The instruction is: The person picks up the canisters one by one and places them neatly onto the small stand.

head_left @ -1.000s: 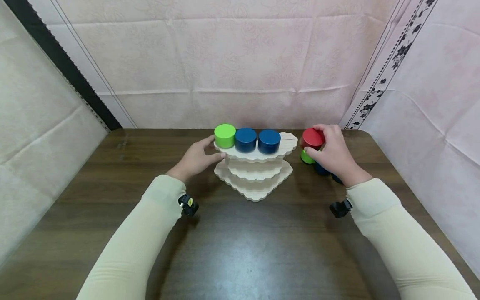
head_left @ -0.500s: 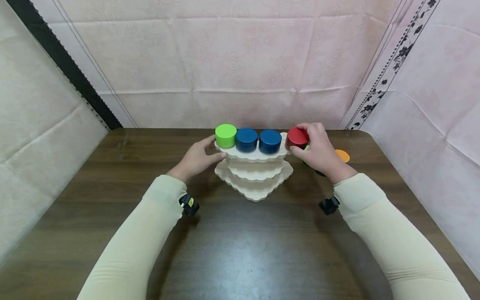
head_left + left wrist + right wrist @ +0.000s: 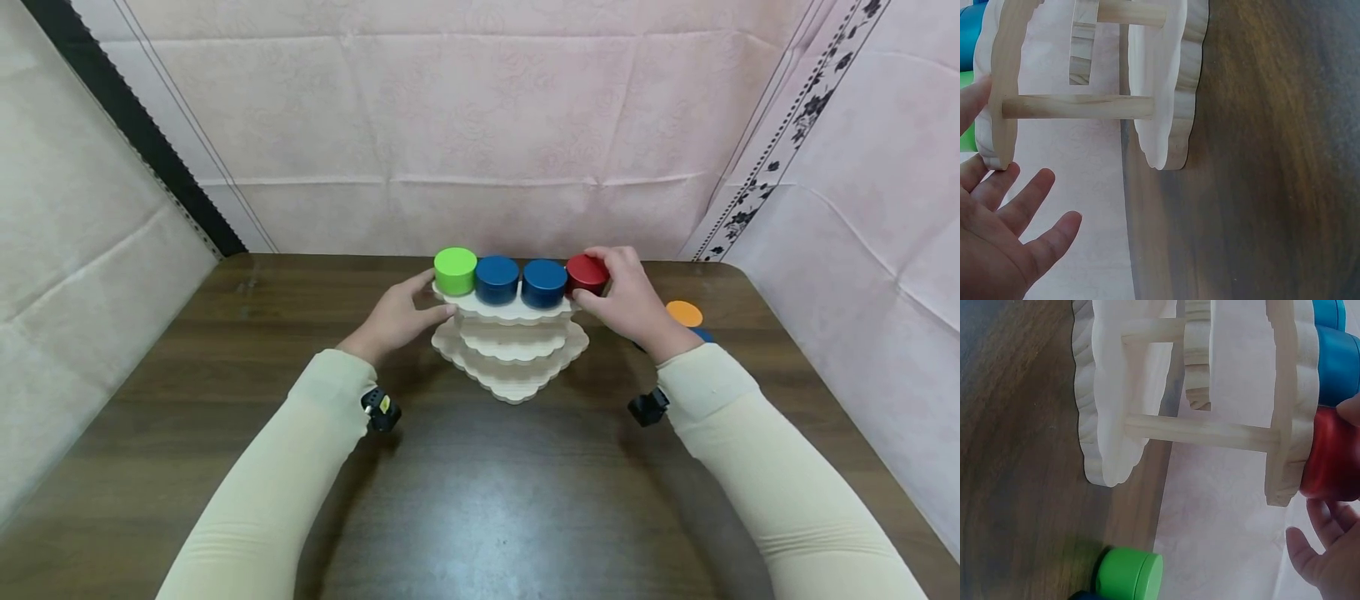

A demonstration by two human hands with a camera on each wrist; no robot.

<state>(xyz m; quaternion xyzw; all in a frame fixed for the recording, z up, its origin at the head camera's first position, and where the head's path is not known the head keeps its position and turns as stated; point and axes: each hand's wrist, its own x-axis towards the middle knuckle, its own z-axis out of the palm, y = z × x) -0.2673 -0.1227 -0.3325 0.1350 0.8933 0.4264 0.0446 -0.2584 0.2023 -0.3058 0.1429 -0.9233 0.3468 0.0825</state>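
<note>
A pale wooden tiered stand point(image 3: 512, 377) with scalloped shelves stands on the table. Along its top shelf sit a lime green round tin point(image 3: 455, 273), a blue tin point(image 3: 497, 281) and a second blue tin point(image 3: 544, 285). At the right end of that row is a red tin point(image 3: 586, 272); my right hand point(image 3: 632, 307) grips it between thumb and fingers. In the right wrist view the red tin point(image 3: 1334, 456) rests against the shelf, beside a blue one. My left hand point(image 3: 397, 323) holds the shelf's left corner by the green tin, its other fingers spread.
Behind my right wrist an orange tin point(image 3: 684, 313) and a partly hidden blue tin point(image 3: 705, 335) stand on the dark wooden table point(image 3: 480, 500). The right wrist view shows a green tin point(image 3: 1125, 575) right of the stand. A pale cloth point(image 3: 487, 125) hangs behind.
My right hand has carried the red tin left, from above the tins on the table to the shelf's right end. The orange tin has come into view. My left hand stays in place.
</note>
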